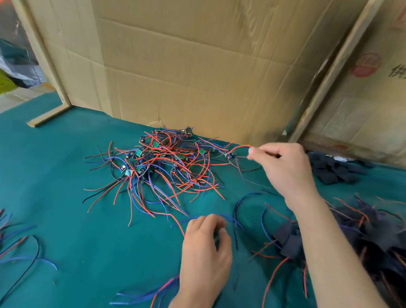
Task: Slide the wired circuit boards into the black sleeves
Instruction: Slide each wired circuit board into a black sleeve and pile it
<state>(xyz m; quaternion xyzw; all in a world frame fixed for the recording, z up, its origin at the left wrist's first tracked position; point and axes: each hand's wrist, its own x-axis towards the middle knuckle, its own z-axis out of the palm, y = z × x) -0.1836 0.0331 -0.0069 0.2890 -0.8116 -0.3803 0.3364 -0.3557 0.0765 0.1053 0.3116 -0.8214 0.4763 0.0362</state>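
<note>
Near: left hand point(204, 249) w/ fingers curled round blue wires, low on the green cloth point(57, 170). Beside it on the right, boards already in black sleeves point(289, 241). Farther: right hand point(283, 166) pinches a red wire point(240, 146). Big pile of wired boards point(159, 161) in the middle. Empty sleeves point(334, 170) at back right, by cardboard wall point(189, 60).

The right hand point(283, 166) reaches forward toward the far edge of the surface, its bare forearm running up from the lower right corner of the view. Its fingers point(258, 152) are curled, thumb and forefinger pinched together at the tip, knuckles up. The left hand point(204, 249) sits nearer the body, close to the near edge, back of the hand up, wrist entering from the bottom. Its fingers are bent inward and bunched; what they close on cannot be told
</note>
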